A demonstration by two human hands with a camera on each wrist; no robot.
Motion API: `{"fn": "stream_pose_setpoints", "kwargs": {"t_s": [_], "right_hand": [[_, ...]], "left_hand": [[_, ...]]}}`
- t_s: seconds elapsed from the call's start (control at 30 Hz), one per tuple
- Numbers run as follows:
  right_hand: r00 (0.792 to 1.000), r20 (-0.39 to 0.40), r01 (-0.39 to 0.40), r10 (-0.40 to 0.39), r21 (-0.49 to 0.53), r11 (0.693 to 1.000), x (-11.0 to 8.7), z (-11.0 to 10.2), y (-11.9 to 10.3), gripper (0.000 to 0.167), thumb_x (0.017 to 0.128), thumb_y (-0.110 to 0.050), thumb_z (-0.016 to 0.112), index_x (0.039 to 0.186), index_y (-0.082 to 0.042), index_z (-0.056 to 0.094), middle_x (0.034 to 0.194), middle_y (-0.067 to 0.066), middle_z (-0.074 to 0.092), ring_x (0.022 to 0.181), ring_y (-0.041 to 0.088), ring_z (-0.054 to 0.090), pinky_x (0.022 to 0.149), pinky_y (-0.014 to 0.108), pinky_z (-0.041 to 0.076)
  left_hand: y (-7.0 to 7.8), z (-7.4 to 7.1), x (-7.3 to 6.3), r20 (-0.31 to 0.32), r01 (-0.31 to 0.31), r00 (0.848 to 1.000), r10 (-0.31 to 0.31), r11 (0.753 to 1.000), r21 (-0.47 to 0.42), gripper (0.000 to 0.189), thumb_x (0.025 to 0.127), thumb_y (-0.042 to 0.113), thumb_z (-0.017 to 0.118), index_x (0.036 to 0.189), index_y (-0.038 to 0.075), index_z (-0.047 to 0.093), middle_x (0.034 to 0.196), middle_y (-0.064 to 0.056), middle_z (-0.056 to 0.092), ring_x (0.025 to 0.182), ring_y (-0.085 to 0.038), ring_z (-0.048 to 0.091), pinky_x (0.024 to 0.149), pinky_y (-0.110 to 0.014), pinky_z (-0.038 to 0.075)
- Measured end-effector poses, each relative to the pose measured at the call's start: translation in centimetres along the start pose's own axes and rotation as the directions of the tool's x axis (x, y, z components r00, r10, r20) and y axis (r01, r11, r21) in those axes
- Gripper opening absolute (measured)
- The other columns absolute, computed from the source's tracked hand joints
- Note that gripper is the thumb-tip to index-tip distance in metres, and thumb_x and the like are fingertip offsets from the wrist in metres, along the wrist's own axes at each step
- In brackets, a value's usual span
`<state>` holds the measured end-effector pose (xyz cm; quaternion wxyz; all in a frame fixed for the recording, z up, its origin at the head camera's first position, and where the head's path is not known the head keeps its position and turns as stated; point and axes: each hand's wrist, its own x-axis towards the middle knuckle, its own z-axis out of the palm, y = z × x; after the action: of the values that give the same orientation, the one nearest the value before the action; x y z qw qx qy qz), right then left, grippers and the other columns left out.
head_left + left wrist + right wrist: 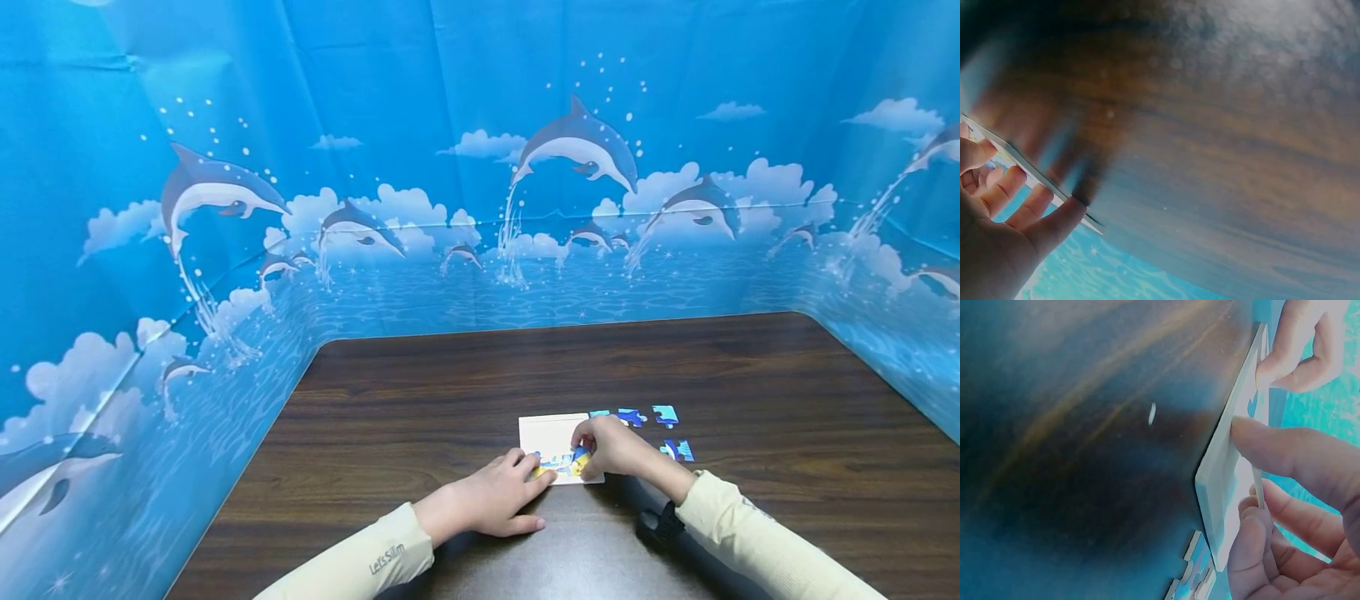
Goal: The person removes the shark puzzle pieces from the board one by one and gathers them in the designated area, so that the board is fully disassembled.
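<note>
A shallow white puzzle tray [549, 430] lies on the dark wooden table, with yellow and blue pieces along its near side. The left hand [501, 497] rests there with spread fingers, some on the tray's left near corner and the thumb on the table. In the left wrist view its fingertips [1075, 203] reach along the tray's edge. At the near right corner, the right hand [617, 450] pinches a yellow and blue puzzle piece [580, 460] between thumb and fingers. The right wrist view shows the thumb [1250, 432] at the tray's rim [1210, 481]; fingers partly hide the piece.
Right of the tray lie loose puzzle pieces: a dark blue one [632, 417], a light blue one [665, 415] and another [678, 451] beside the right wrist. A dark object [660, 523] sits under that wrist. Dolphin-print cloth [450, 208] walls the table's back and sides.
</note>
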<state>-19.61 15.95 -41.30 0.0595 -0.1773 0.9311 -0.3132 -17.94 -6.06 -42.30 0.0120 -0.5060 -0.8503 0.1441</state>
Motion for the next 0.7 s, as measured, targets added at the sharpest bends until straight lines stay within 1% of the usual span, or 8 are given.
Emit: {"fn": "stream_pose_setpoints", "kwargs": {"t_s": [0.17, 0.47, 0.57, 0.7], "right_hand": [[1.000, -0.007, 0.010, -0.010, 0.012, 1.000, 0.03, -0.07, 0.18, 0.032, 0.051, 0.003, 0.082, 0.078, -0.003, 0.067, 0.065, 0.002, 0.056, 0.060, 0.010, 0.046, 0.053, 0.021, 0.038], [1.000, 0.020, -0.020, 0.020, -0.010, 1.000, 0.04, -0.14, 0.00, 0.028, 0.052, -0.001, 0.086, 0.077, -0.003, 0.072, 0.064, 0.000, 0.057, 0.060, 0.009, 0.044, 0.053, 0.021, 0.037], [0.999, 0.034, -0.008, 0.009, -0.012, 1.000, 0.08, -0.16, 0.03, 0.029, 0.053, 0.000, 0.086, 0.078, -0.003, 0.072, 0.065, 0.000, 0.058, 0.061, 0.010, 0.046, 0.054, 0.021, 0.038], [0.999, 0.044, 0.027, -0.026, -0.019, 0.999, 0.20, -0.27, 0.29, 0.030, 0.054, 0.001, 0.086, 0.080, -0.003, 0.071, 0.067, 0.001, 0.059, 0.064, 0.010, 0.048, 0.056, 0.020, 0.040]], "left_hand": [[0.10, -0.31, -0.06, 0.034, 0.008, 0.999, -0.008, 1.000, -0.014, 0.062, 0.094, 0.055, 0.039, 0.143, 0.018, 0.037, 0.135, -0.009, 0.044, 0.119, -0.022, 0.045, 0.098, -0.031, 0.045], [0.31, -0.37, -0.20, 0.018, 0.011, 1.000, -0.011, 1.000, -0.025, 0.060, 0.094, 0.053, 0.042, 0.141, 0.017, 0.040, 0.132, -0.008, 0.045, 0.117, -0.023, 0.046, 0.097, -0.032, 0.045], [0.32, -0.31, -0.22, 0.018, 0.014, 1.000, -0.014, 0.999, -0.029, 0.060, 0.094, 0.053, 0.042, 0.142, 0.017, 0.040, 0.133, -0.008, 0.044, 0.118, -0.023, 0.046, 0.097, -0.032, 0.046], [0.26, -0.38, -0.18, 0.024, 0.014, 1.000, -0.014, 1.000, -0.027, 0.061, 0.094, 0.054, 0.041, 0.142, 0.017, 0.040, 0.133, -0.007, 0.044, 0.118, -0.022, 0.046, 0.097, -0.031, 0.046]]}}
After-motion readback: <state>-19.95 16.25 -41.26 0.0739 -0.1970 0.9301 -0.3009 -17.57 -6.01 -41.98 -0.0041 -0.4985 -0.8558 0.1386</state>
